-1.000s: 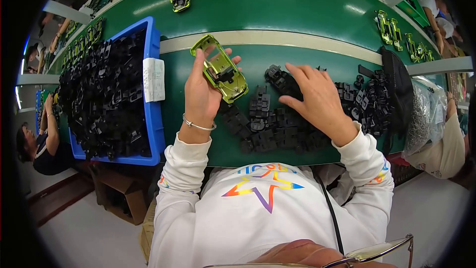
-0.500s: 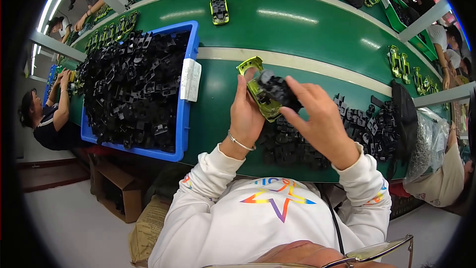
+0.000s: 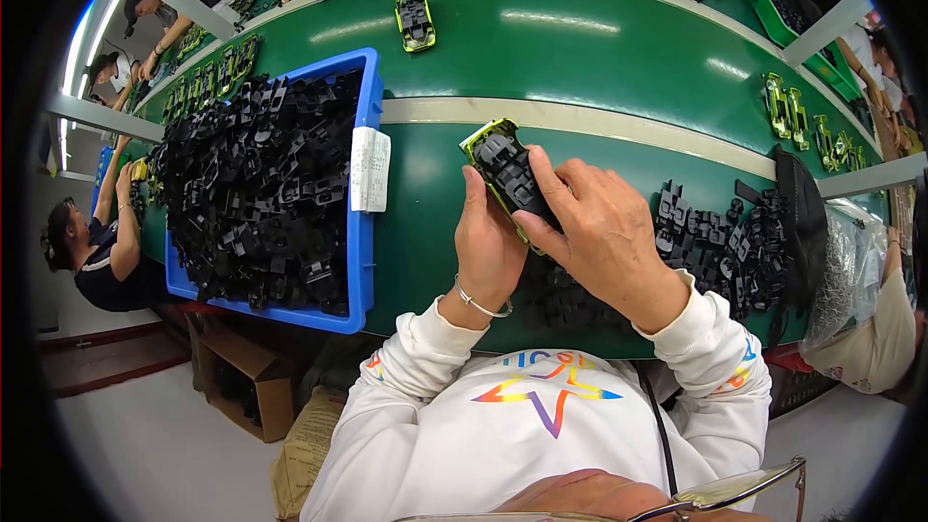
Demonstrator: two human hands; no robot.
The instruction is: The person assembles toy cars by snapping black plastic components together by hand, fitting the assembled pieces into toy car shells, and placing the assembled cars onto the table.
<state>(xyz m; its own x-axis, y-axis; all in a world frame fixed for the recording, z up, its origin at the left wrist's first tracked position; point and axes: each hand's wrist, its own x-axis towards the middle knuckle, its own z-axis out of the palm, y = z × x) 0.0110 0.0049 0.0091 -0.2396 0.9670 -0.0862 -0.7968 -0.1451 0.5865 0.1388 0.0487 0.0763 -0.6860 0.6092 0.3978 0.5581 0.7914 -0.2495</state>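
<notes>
My left hand (image 3: pixel 486 246) grips a yellow-green toy car body (image 3: pixel 480 148), turned underside up over the green table. A black plastic chassis part (image 3: pixel 510 172) lies inside the body, and my right hand (image 3: pixel 592 227) presses down on it with thumb and fingers. Both hands hover just in front of my chest. A loose pile of black chassis parts (image 3: pixel 720 242) lies on the table to the right of my right hand and partly under my wrists.
A blue bin (image 3: pixel 362 232) heaped with black parts stands at my left. A finished yellow-green car (image 3: pixel 414 17) rides the green conveyor (image 3: pixel 599 48) beyond. More green car bodies (image 3: pixel 785 108) lie at the right. Other workers sit at far left and right.
The car body was turned from top side up to underside up. My right hand left the parts pile, brought a black chassis part and now presses it into the body.
</notes>
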